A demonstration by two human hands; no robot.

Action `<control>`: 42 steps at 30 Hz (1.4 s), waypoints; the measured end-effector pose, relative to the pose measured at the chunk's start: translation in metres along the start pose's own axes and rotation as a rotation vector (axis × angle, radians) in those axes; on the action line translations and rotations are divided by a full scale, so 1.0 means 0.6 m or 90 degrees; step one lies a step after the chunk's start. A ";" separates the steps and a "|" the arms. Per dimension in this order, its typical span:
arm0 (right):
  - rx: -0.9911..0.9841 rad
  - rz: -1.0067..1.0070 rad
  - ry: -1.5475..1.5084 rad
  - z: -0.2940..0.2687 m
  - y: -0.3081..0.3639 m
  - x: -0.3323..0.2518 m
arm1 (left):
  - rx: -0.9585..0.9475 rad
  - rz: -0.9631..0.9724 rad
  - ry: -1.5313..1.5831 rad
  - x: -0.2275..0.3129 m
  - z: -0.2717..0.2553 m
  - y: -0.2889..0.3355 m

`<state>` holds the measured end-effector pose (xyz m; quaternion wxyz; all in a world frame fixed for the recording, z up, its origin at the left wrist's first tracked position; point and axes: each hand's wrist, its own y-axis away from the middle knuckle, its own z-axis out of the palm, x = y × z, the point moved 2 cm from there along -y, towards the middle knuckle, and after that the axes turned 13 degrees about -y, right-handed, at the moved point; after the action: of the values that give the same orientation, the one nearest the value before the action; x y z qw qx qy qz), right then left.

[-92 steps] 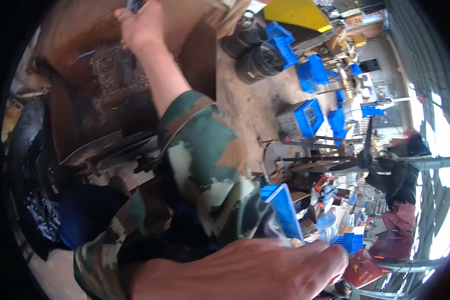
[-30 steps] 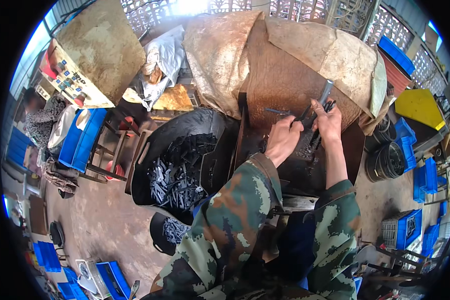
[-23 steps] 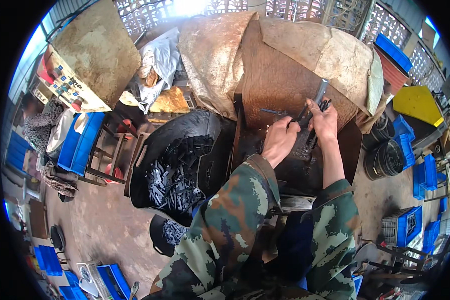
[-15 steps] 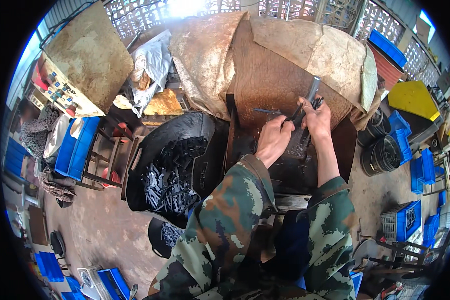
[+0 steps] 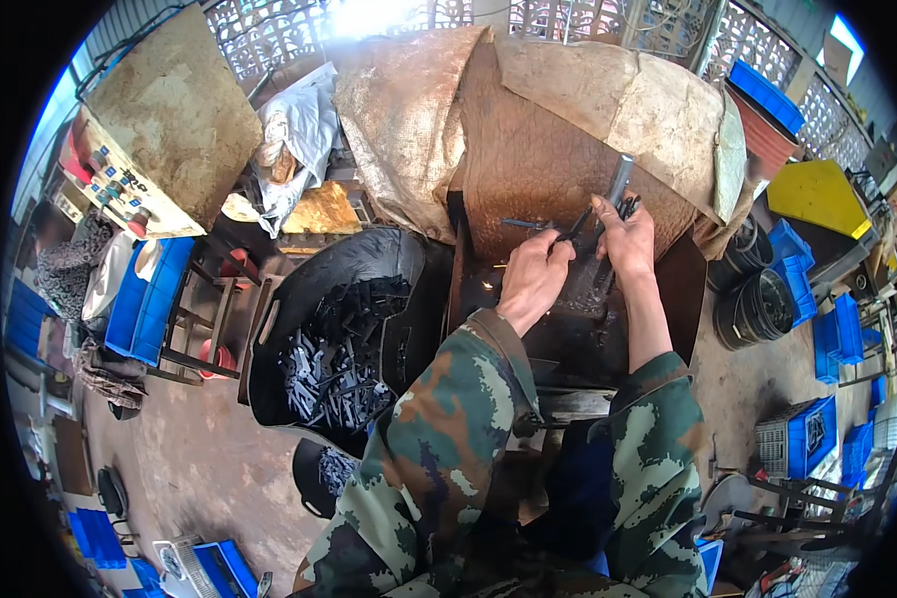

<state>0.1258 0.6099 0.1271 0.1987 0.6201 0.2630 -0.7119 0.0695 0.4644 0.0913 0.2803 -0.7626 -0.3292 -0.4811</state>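
Over a dark metal work surface [image 5: 608, 344], my left hand [image 5: 531, 282] is closed, pinching the end of a thin dark metal strip [image 5: 576, 223]. Close by on the right, my right hand [image 5: 628, 242] is curled around a few dark metal strips [image 5: 629, 206], its thumb pointing up. A grey metal bar [image 5: 620, 177] stands up at a tilt beside the right thumb; whether that hand touches it I cannot tell. Left of it, another thin dark piece [image 5: 524, 222] sticks out past my left fingers. Small orange sparks [image 5: 488, 286] show left of my left hand.
At left, a black tub [image 5: 269, 344] holds many dark metal strips; a smaller black bucket [image 5: 309, 478] sits below it. Stained sheets [image 5: 399, 120] drape over the equipment ahead. A control box [image 5: 120, 184] and blue bin [image 5: 149, 299] stand left, black buckets [image 5: 757, 307] right.
My left hand has drawn slightly left and down, away from the right hand, and the strip in its fingers shows more. Sparks are brighter. My right hand has hardly moved.
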 end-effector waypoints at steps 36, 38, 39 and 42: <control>0.008 -0.014 0.017 0.002 -0.004 0.008 | 0.016 0.035 -0.057 0.028 -0.021 0.016; 0.004 -0.016 0.011 0.007 -0.002 0.006 | 0.022 0.034 -0.054 0.029 -0.029 0.020; 0.005 -0.017 0.007 0.006 -0.002 0.007 | 0.024 0.035 -0.050 0.030 -0.030 0.021; 0.003 0.000 0.029 0.000 -0.006 0.011 | 0.023 0.035 -0.068 0.037 -0.033 0.024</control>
<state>0.1224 0.6132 0.1213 0.1913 0.6369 0.2656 -0.6980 0.0765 0.4458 0.1175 0.2888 -0.7909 -0.3313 -0.4257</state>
